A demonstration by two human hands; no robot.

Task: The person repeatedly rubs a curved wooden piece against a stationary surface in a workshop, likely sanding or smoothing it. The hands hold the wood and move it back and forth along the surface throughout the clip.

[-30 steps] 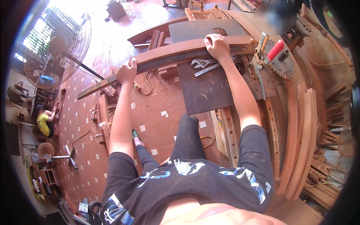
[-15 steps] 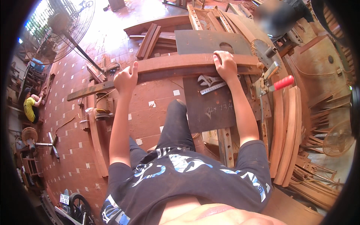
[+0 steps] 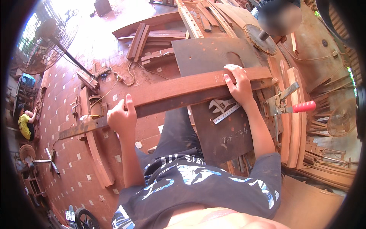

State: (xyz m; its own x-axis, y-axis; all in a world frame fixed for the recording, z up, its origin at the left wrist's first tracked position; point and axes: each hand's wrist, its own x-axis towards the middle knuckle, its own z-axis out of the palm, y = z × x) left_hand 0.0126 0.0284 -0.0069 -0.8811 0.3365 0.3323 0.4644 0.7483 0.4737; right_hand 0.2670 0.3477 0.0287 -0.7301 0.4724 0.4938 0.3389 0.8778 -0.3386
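A reddish-brown wooden plank (image 3: 183, 86) lies along a long dark bar (image 3: 82, 127) that juts out past the plank to the left. My left hand (image 3: 122, 114) is closed round the left end of the plank and bar, thumb raised. On the right, my right hand (image 3: 239, 84) grips the plank from above, fingers over its far edge. Beneath them is a dark metal plate (image 3: 206, 57). An adjustable wrench (image 3: 218, 106) and a ruler (image 3: 227, 114) rest on the plate beside my right wrist. A toggle clamp with a red handle (image 3: 304, 107) stands by the plank's right end.
A toothed circular saw blade (image 3: 260, 40) is beyond the plate, with another person (image 3: 276, 17) close behind it. Wooden boards (image 3: 293, 126) stand at the right. A pedestal fan (image 3: 45, 42) and a person in yellow (image 3: 26, 126) are at the left. Cables (image 3: 131, 74) cross the tiled floor.
Plank and bar have come nearer to me, their left end most of all, with both hands still gripping. The view has shifted, and the saw blade now shows farther from the plank.
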